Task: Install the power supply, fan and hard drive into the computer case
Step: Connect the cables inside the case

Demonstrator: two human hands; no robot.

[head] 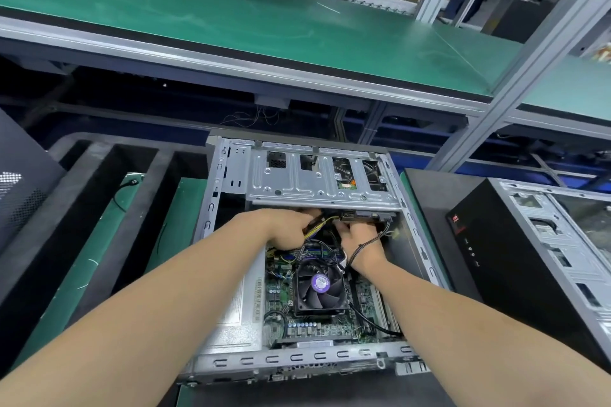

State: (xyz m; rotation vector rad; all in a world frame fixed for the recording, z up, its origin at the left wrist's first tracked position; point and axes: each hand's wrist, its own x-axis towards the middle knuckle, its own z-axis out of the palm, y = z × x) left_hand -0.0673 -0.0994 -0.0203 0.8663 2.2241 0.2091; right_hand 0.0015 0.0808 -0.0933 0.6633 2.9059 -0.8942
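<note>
Case lay open-side up. L hand gripped yel/blk cable bundle, prob. feeding slack toward hard drive under drive cage. R hand at drive's edge, fingers curled; grip can't tell. Fan, PSU looked seated.

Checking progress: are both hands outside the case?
No, both reach inside the case: the left hand grips cables, the right hand works beside it under the drive cage.

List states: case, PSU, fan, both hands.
Grey metal computer case: on its side, side panel off.
Silver box power supply: seated inside case.
Black cooler fan with purple hub: mounted on green motherboard.
Left hand: grips yellow-and-black cable bundle.
Right hand: fingertips under silver drive cage, grip unclear.
</note>
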